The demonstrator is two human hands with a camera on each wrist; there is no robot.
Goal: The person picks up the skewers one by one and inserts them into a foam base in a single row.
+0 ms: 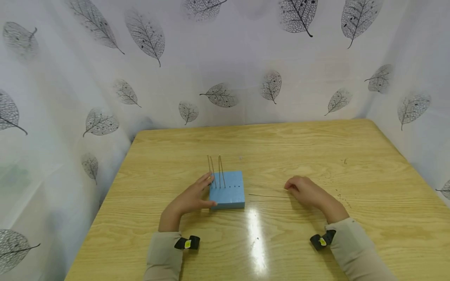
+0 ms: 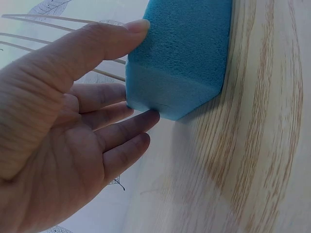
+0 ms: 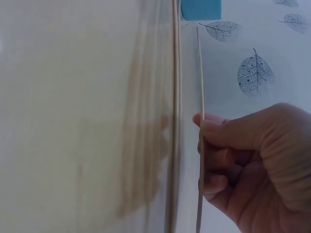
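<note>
Fingers of the left hand lie straight and slightly apart against the left side of a blue foam block, with the thumb resting on its near edge. That block sits on the wooden tabletop, near the middle, with four thin sticks standing upright in its far left part. Fingers of the right hand are curled, pinching one thin stick low over the tabletop to the block's right; its tip points toward the block. A second stick lies flat just beside it. White cloth printed with grey leaves hangs behind and at both sides.
</note>
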